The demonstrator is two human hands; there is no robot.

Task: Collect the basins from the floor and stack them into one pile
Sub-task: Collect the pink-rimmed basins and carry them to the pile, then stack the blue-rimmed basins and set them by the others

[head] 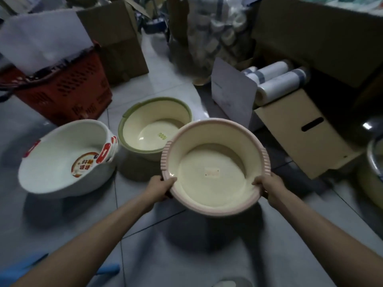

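Observation:
A cream basin with a pink ribbed rim (215,168) is held above the floor, tilted toward me. My left hand (160,188) grips its near left rim and my right hand (268,186) grips its near right rim. Behind it on the tiled floor stands a cream basin with a green rim (153,129), partly covered by the pink one. To the left sits a white basin (64,158) with red handles and a round sticker inside; it looks like a stack of two or more.
A red plastic basket (68,88) stands at the back left under white sheeting. Cardboard boxes (304,131) with plastic rolls (279,81) line the right. A metal-rimmed basin (375,160) shows at the right edge. Blue objects (20,268) lie near my left arm.

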